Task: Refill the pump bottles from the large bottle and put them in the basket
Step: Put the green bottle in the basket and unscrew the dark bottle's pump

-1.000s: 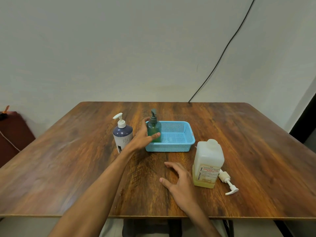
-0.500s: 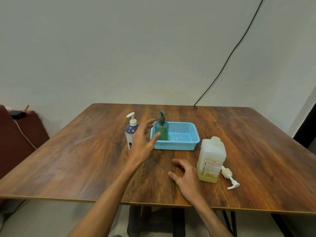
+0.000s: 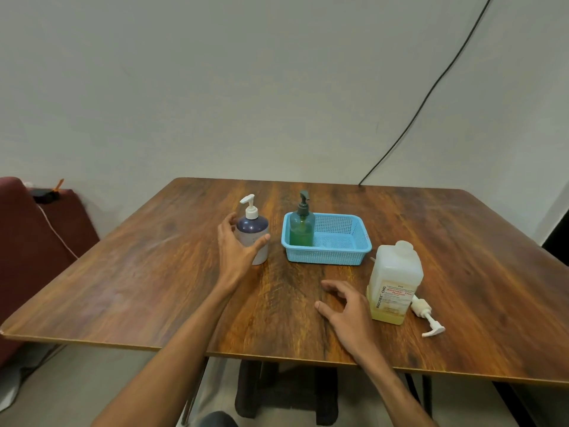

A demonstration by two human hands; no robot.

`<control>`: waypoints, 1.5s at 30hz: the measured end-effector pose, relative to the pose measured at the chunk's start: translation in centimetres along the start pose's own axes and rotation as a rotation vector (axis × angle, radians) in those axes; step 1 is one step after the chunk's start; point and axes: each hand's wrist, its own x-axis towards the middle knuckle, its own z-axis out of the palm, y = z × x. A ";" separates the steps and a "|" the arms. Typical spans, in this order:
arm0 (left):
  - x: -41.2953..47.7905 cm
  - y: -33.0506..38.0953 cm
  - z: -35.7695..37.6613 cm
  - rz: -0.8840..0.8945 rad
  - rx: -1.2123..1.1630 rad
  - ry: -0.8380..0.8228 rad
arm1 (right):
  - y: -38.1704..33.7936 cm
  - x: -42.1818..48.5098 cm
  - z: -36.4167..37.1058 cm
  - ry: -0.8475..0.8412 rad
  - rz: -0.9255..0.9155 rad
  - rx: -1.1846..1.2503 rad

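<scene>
Pump bottles: we have the green one (image 3: 301,228) upright in the blue basket (image 3: 335,256); the purple-capped one (image 3: 253,234) stands on the tabletop (image 3: 154,272) just left of it. Large bottle (image 3: 394,283) looks rigid, nearly empty, light. Left hand (image 3: 238,245) open around the purple bottle's smooth body; grip there. Right hand (image 3: 345,306) open, flat, empty. Loose pump (image 3: 426,315) lies beside the large bottle.

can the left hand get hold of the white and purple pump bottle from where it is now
Probably yes. The left hand is open and curled around the white and purple pump bottle, thumb in front, fingers at its far side. Nothing stands between them; the blue basket sits off to the right.
</scene>
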 end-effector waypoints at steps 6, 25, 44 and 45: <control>2.1 -0.9 0.6 0.003 0.011 -0.133 | 0.3 0.1 0.0 0.005 -0.007 0.030; -7.3 4.0 1.5 0.112 -0.110 -0.284 | -0.3 -0.2 0.1 -0.061 -0.050 0.118; -8.3 7.2 1.3 0.172 -0.203 -0.469 | -1.4 1.1 1.4 -0.093 -0.098 0.230; -7.9 7.3 1.3 0.172 -0.196 -0.474 | -1.4 1.1 1.4 -0.095 -0.103 0.229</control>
